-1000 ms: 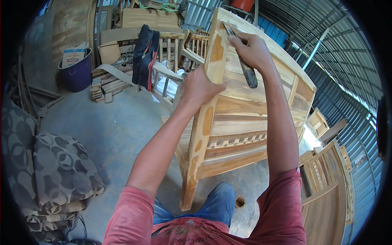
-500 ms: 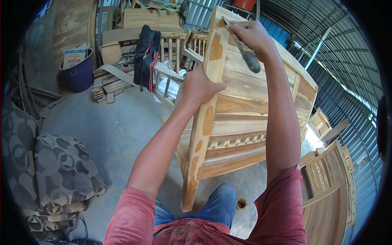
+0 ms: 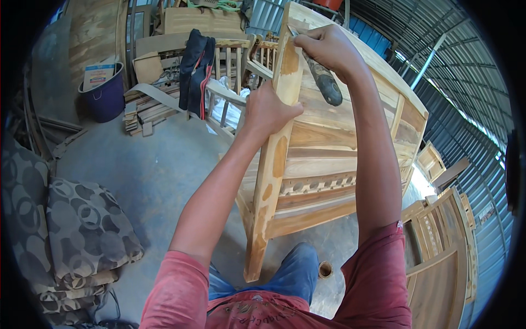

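A large pale wooden furniture panel stands tilted in front of me, with a long post along its left edge. Brown, putty-like patches mark the post. My left hand is wrapped around the post at mid-height, thumb over its front face. Higher up, my right hand grips a narrow scraper with a thick dark handle. Its thin metal blade meets the post near the top, beside a brown patch. Part of the blade and the upper handle are hidden by my fingers.
A purple bucket and stacked wood offcuts lie at the far left. Wooden chairs with a dark jacket stand behind the panel. Patterned cushions are piled at left. A small open can sits by my knee; more wooden furniture stands right.
My right hand has shifted slightly left and down, and the scraper's handle has swung a little to the left. The left hand keeps its hold on the post.
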Available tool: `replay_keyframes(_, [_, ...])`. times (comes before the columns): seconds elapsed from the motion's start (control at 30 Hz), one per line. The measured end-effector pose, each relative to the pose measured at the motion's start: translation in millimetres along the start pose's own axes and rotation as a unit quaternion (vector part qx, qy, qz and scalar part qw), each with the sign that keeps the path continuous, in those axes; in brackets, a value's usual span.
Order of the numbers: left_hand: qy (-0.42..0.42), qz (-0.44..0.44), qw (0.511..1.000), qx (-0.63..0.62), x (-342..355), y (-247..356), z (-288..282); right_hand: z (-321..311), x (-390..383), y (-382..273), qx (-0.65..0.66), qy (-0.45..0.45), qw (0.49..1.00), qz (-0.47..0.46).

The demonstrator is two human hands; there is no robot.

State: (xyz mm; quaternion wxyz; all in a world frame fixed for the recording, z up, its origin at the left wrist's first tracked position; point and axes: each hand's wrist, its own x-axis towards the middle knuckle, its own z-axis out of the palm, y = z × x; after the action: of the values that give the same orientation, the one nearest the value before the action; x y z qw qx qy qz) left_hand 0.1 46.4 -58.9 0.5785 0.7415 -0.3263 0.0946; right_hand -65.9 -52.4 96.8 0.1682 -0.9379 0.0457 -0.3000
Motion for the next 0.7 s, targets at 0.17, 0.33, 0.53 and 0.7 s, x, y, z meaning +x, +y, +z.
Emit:
replay_keyframes(0.17, [-0.006, -0.014, 1.0, -0.023, 2.6, -12.4, 0.9, -13.6, -42.9, 6.6, -0.07, -0.054, 0.996, 0.031])
replay_keyframes(0.33, [0.0, -0.005, 1.0, -0.031, 7.3, -12.3, 6.0, -11.1, -47.2, 58.3, -0.173, 0.073, 0.976, -0.11])
replay_keyframes(0.53, [0.002, -0.009, 1.0, -0.011, 6.5, -14.1, 8.1, 3.7, -9.7, 73.1, -0.2, 0.097, 0.955, -0.196])
replay_keyframes(0.7, [-0.003, -0.001, 1.0, -0.014, 6.4, -11.3, 10.1, 16.9, 0.3, 77.5, -0.222, 0.105, 0.95, -0.191])
